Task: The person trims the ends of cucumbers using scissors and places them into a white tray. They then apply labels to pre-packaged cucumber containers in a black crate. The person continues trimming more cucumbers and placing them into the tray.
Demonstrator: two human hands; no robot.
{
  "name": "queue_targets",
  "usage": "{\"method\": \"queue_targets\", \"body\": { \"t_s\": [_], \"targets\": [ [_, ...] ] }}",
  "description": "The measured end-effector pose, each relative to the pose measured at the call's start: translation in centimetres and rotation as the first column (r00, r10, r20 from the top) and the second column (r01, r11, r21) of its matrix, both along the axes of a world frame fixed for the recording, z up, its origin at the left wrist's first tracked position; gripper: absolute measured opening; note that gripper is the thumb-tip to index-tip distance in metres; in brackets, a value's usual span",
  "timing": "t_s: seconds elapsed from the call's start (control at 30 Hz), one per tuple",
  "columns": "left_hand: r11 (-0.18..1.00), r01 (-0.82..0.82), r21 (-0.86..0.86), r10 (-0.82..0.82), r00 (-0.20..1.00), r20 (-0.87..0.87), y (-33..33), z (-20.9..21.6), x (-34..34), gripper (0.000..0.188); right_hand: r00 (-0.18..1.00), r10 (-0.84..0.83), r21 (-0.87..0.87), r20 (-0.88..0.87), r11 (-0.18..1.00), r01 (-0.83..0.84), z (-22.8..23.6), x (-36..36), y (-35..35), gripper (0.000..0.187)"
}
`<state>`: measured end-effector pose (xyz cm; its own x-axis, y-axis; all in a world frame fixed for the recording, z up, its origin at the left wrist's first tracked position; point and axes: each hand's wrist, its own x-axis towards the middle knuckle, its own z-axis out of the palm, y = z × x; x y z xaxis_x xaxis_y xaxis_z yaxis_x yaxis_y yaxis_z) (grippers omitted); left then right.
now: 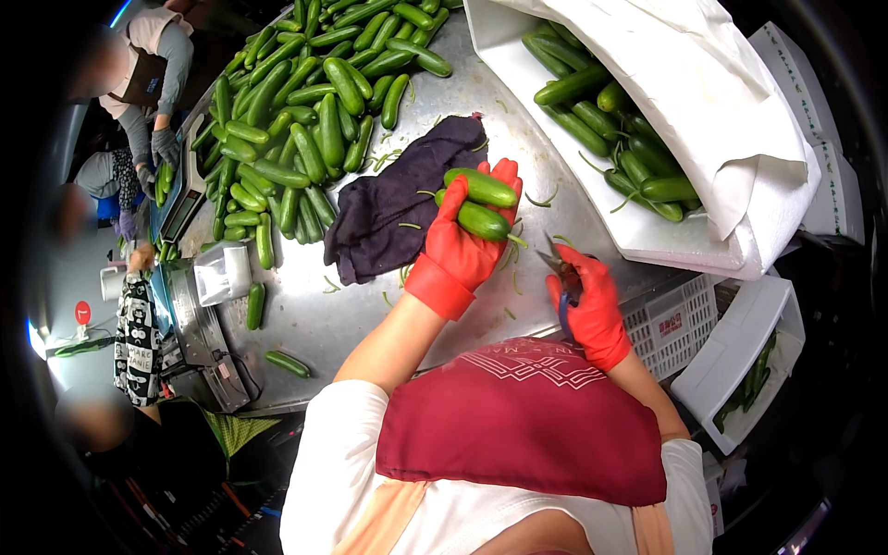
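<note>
"Cradling two green cucumbers (486, 190) in your left grip (462, 242) over the bench (342, 319), nice. Slippery?"

"Probably, smooth skins. Figure they're light and firm but bruise easily, so hold them mid-body. Your right grip (597, 316) is wrapped round snips (555, 263)."

"Which way do yours point?"

"Long axes side by side, roughly left to right, right ends slanting back toward you."

A metal table (328, 326) with a smudged grey top stretches across the middle. Past its left side, a pale grey surface (69, 273), wall or floor unclear, carries a round red sign (83, 313). A white light (37, 340) glares at the far left; a bluish strip light (120, 13) shines near the upper left corner.
</note>
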<state>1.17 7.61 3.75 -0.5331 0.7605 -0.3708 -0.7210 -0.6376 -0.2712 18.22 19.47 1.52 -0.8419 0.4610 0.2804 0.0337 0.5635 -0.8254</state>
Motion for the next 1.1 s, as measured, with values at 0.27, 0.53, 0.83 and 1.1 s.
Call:
{"method": "queue_targets", "body": {
  "t_s": [0.27,0.53,0.83,1.1],
  "targets": [
    [1.0,-0.021,-0.011,0.021,0.999,0.031,1.1,-0.1,2.2,0.05,0.999,0.032,0.007,-0.01,0.999,-0.032,-0.2,-1.5,-0.7,0.045],
    [0.979,-0.031,-0.204,-0.008,0.983,-0.184,-2.1,-0.2,-2.8,0.044,0.927,0.16,-0.751,0.339,0.639,0.164,0.5,0.4,-0.9,0.037],
    [0.58,-0.744,-0.331,0.336,0.589,-0.735,-13.2,5.0,-34.1,0.058,0.902,0.218,-0.842,0.372,0.489,0.228,-1.0,2.0,0.1,0.039],
    [0.669,-0.585,-0.459,-0.696,-0.277,-0.662,10.7,0.5,-17.8,0.039,0.902,0.143,-0.832,0.407,0.466,0.302,0.2,1.4,0.3,0.037]
  ]
}}
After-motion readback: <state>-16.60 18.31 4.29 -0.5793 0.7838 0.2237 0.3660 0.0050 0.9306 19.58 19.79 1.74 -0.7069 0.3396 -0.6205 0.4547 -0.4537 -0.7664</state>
